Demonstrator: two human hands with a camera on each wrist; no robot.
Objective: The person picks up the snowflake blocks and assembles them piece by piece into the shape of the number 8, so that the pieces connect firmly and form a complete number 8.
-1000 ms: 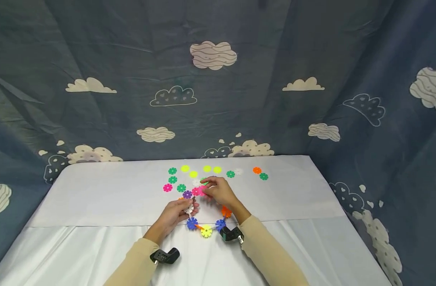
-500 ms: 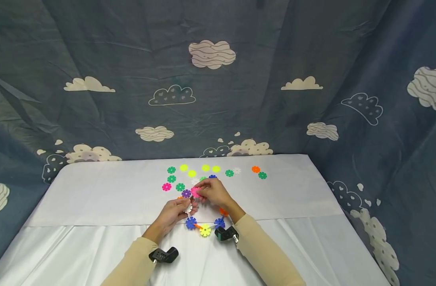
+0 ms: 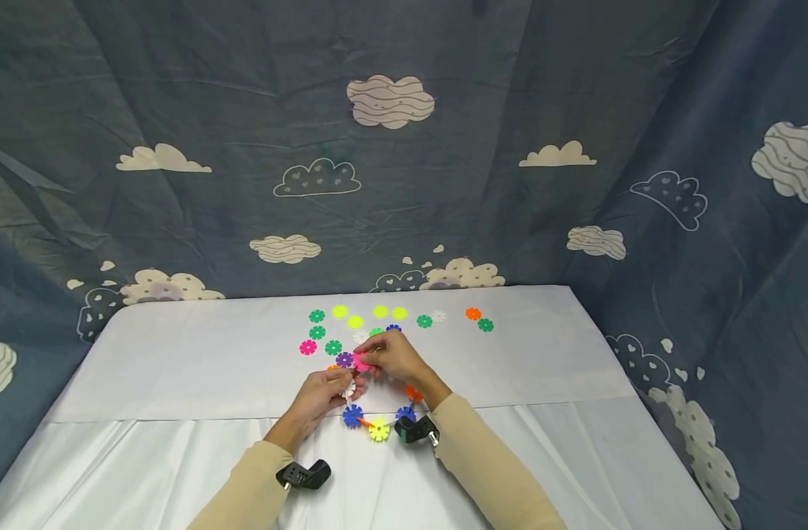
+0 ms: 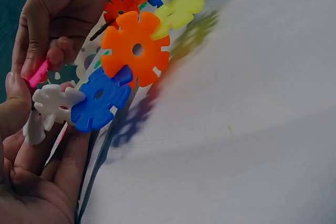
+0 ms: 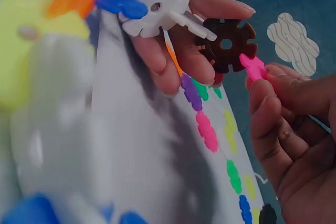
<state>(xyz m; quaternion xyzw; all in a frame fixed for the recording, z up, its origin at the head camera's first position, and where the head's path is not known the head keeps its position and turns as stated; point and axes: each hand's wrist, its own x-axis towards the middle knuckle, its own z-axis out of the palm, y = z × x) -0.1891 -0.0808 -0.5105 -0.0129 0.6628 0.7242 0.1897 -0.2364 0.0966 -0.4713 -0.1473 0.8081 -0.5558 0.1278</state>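
My left hand (image 3: 321, 394) holds the end of a chain of notched, flower-shaped plastic discs, with a brown disc (image 5: 227, 44) between thumb and fingers and a white disc (image 5: 157, 6) joined to it. A pink disc (image 5: 254, 67) is pinched in my right hand (image 3: 394, 355). Its edge meets the brown disc's rim; how deep it sits in a slot I cannot tell. From the white disc the chain curves through a blue disc (image 3: 352, 417), a yellow disc (image 3: 379, 429), another blue disc (image 3: 406, 414) and an orange disc (image 3: 413, 394), with linking discs seen edge-on.
Loose discs lie on the white-covered table (image 3: 179, 368) beyond the hands: a purple disc (image 3: 344, 359), a pink one, several green and yellow ones. Farther right are a white disc (image 3: 438, 316) and an orange disc (image 3: 473, 313). A dark cloud-print curtain (image 3: 404, 199) hangs behind.
My right hand has moved left and slightly down, bringing the pink disc to the brown disc in my left hand. The left hand has hardly moved.
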